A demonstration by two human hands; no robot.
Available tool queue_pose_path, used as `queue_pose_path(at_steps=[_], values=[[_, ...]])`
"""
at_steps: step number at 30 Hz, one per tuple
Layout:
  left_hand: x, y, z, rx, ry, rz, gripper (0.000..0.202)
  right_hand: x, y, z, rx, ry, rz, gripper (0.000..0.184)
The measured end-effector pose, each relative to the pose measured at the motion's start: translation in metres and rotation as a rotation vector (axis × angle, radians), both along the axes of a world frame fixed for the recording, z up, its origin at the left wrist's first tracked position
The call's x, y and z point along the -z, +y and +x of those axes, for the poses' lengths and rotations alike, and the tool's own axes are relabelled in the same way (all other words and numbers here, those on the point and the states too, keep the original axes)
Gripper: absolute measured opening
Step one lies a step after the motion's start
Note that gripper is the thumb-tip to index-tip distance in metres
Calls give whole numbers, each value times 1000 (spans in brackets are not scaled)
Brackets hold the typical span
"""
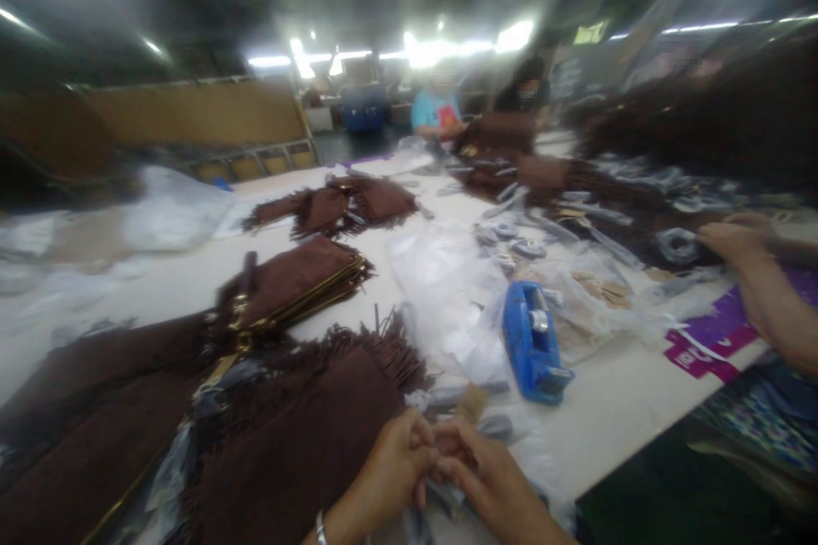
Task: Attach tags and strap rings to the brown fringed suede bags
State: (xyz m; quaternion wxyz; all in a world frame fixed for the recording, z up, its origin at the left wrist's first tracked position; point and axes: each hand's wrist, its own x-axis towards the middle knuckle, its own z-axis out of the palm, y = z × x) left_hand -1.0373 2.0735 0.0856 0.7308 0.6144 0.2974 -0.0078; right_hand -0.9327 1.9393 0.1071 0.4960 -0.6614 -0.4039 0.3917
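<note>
My left hand point(389, 464) and my right hand point(482, 468) meet at the bottom centre, fingers pinched together on a small item I cannot make out. A clear plastic wrap point(511, 434) and a small tan tag point(471, 402) lie just beyond the fingertips. A brown fringed suede bag point(307, 434) lies under and left of my left hand. The picture is blurred by motion.
A blue tape dispenser point(533, 341) stands right of centre on the white table point(613, 409). More brown fringed bags point(287, 281) and clear plastic bags point(447, 289) cover it. Another person's arm point(760, 289) reaches in at the right. Purple cards point(709, 341) lie near it. Other people sit far back.
</note>
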Motion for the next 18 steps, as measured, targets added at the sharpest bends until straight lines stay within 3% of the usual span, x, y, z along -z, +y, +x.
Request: queue_pose_path(at_steps=[4,6,10,12,15,18], values=[[-5,11,1,77,30,27,13,11,4,4,53,25,-11,10],[-11,17,3,136,73,168,7,15,2,9,79,-89,-60,9],[-27,27,17,254,150,924,13,16,-14,28,128,-268,-118,18],[-30,29,27,383,252,1188,19,15,-25,43,195,-230,-136,24],[-26,30,44,533,358,1282,25,12,-41,64,373,-85,-153,30],[-20,35,54,569,321,1245,22,6,-47,77,515,91,-83,37]])
